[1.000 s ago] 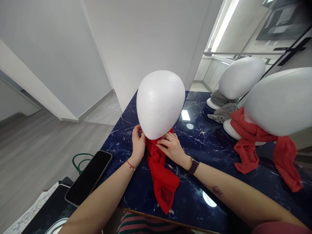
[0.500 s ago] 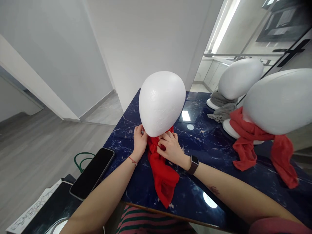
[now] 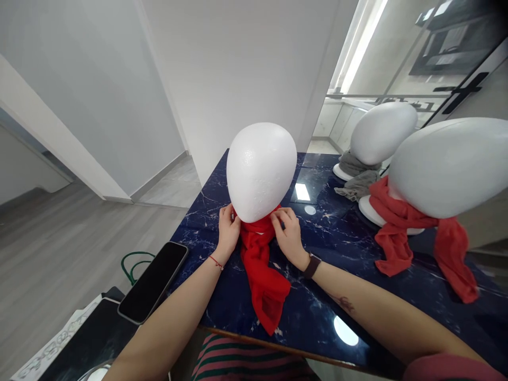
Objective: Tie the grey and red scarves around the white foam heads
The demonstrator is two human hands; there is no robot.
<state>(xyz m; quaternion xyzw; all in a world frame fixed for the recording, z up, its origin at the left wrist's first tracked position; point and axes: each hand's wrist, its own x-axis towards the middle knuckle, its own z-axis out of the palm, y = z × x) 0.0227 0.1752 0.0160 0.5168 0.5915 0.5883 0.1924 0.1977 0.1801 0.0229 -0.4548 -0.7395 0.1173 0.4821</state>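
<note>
A white foam head form [image 3: 261,169] stands on the dark blue marble table [image 3: 317,312]. A red scarf [image 3: 262,270] is wrapped around its neck, with its ends hanging down toward the table's near edge. My left hand [image 3: 228,233] pinches the scarf at the neck's left side. On the right side of the neck, my right hand [image 3: 289,235], with a dark watch on its wrist, grips the scarf too.
Two more foam heads stand at the right: a near one [image 3: 448,166] with a red scarf [image 3: 400,238], a far one [image 3: 381,132] with a grey scarf [image 3: 357,177]. A black phone [image 3: 154,281] lies at the table's left corner. A green handle [image 3: 133,264] shows beyond it.
My right hand has moved from the front of the scarf's knot out to the right side of the neck. My left hand stays at the left side.
</note>
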